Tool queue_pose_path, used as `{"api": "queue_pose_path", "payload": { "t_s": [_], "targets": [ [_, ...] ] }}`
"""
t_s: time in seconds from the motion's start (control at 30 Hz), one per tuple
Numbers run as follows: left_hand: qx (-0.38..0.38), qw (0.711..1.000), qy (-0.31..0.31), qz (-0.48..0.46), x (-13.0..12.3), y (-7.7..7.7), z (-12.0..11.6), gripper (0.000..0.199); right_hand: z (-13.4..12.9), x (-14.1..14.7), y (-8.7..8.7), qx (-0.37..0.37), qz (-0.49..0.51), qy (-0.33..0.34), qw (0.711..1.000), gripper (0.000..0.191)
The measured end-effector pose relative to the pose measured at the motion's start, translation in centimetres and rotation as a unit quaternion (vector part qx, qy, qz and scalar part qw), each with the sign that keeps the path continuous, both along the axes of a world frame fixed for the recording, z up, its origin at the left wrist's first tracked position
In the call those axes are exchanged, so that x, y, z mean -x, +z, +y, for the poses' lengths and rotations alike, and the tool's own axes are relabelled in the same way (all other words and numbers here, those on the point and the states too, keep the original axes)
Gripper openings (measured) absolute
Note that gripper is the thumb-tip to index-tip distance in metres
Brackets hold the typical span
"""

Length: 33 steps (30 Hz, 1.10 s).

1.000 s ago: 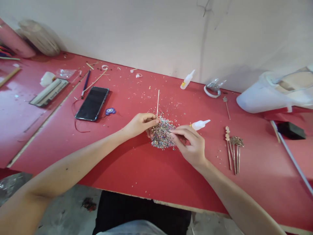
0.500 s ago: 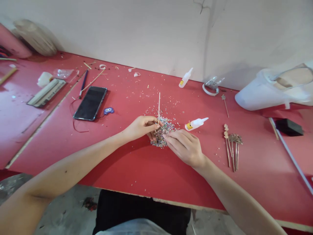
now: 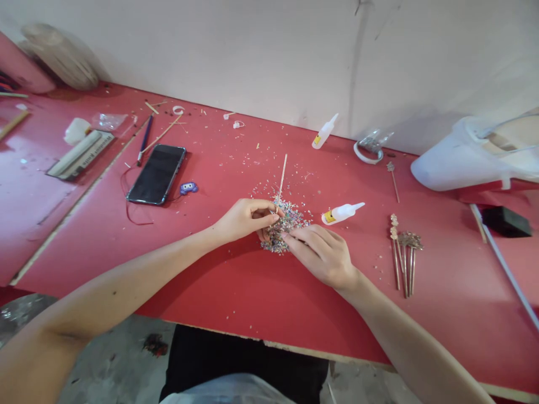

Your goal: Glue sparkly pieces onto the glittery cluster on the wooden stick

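Note:
My left hand (image 3: 248, 220) is closed around the lower end of a thin gold hair stick (image 3: 282, 178), whose shaft points up and slightly right. The ornamented end is mostly hidden by my fingers. Just below lies a pile of tiny glittering stones (image 3: 283, 242) on the red table (image 3: 236, 280). My right hand (image 3: 322, 252) is pinched at the pile's right side, its fingertips close to the left hand. Whatever is between those fingertips is too small to make out. Beyond the right hand a small glue bottle (image 3: 342, 214) lies on its side.
A second glue bottle (image 3: 324, 132) stands by the wall. Several finished-looking hair sticks (image 3: 406, 264) lie at the right, near a white bucket (image 3: 455, 154). At the left are a phone (image 3: 156, 175), a paintbrush (image 3: 145, 140) and a knife packet (image 3: 81, 155). Loose stones are scattered around the pile.
The hair stick has tilted from nearly upright to leaning right. Both hands stay almost in place at the pile, and the camera view has shifted slightly.

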<state>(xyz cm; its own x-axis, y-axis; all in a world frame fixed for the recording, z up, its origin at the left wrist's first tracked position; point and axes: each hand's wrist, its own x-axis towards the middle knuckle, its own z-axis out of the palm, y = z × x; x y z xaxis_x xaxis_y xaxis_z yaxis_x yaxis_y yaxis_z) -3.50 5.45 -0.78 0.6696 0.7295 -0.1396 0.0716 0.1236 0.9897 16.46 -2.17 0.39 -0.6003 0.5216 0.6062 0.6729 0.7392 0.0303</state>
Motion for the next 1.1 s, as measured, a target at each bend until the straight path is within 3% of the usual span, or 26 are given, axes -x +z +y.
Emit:
{"api": "queue_pose_path", "payload": {
  "t_s": [0.23, 1.1],
  "targets": [
    [-0.026, 1.0, -0.002, 0.014, 0.1, 0.0, 0.1, 0.017, -0.1, -0.1, 0.2, -0.025, -0.031, 0.005, 0.999, 0.016],
    [-0.049, 0.999, 0.0, 0.023, 0.1, 0.4, 0.0, 0.021, 0.0, -0.4, -0.8, 0.044, 0.022, -0.02, 0.999, 0.022]
  ]
}}
